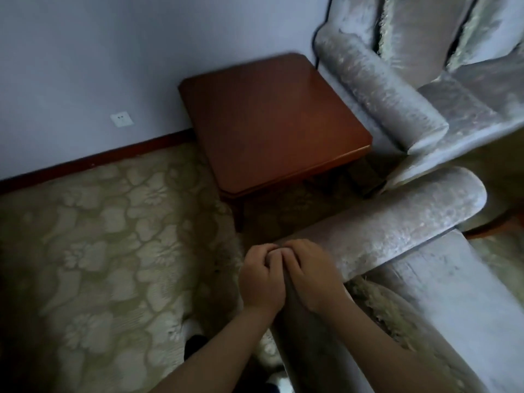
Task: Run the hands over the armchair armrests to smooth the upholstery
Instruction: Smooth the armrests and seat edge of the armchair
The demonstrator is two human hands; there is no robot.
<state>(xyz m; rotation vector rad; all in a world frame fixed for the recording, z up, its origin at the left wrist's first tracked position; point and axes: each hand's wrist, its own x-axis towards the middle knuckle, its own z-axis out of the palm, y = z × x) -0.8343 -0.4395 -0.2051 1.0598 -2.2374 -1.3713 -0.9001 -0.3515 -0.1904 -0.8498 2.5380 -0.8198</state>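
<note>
Grey velvet armrest [397, 222] extends ahead-right of the hands. Left hand [262, 279] and right hand [309, 276] lie side by side, fingers curled over its near end, gripping it. Wooden tabletop [269, 123] sits beyond them.

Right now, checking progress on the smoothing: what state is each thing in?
left hand: fingers curled over near armrest.
right hand: fingers curled over near armrest.
near armrest: gripped at one end.
far armrest: untouched.
side table: upright.
wall socket: nothing plugged in.
</note>
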